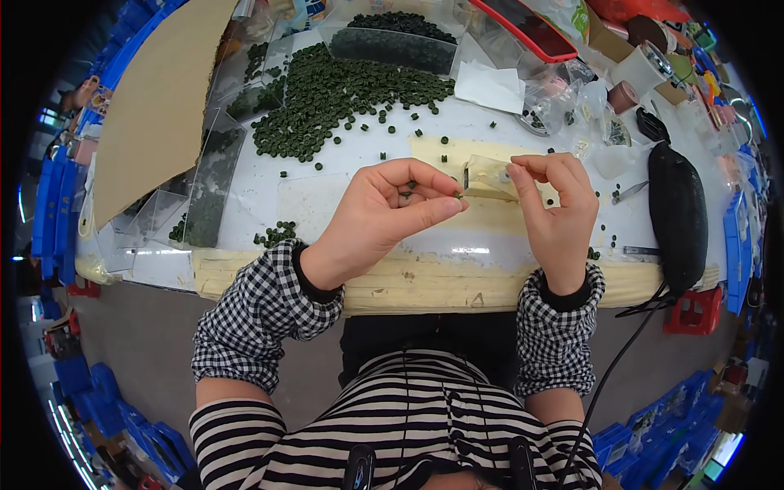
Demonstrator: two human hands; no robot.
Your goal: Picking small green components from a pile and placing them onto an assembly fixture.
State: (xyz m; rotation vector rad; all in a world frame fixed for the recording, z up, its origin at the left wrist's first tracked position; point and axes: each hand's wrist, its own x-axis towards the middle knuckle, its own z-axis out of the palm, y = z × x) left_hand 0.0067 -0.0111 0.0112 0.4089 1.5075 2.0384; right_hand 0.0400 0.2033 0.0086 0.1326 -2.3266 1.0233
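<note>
My left hand (388, 211) is closed in a pinch, thumb against forefinger, with a small dark green grooved round piece (460, 196) at the fingertips. More green pieces (408, 189) show inside its curled fingers. Facing it, my right hand (562, 196) also pinches with thumb and forefinger; what sits between them is too small to make out. A block wrapped in cream tape (487, 186) stands on the table between the two hands, close to both sets of fingertips. A dark slot shows at its left end.
A large heap of green pieces (327, 90) spreads at the back, beside a clear tray (392, 51). Cardboard (159, 106) leans at left. White paper (490, 86), a red-edged phone (531, 31) and a black pouch (678, 212) lie right. Cream padding (392, 286) covers the front edge.
</note>
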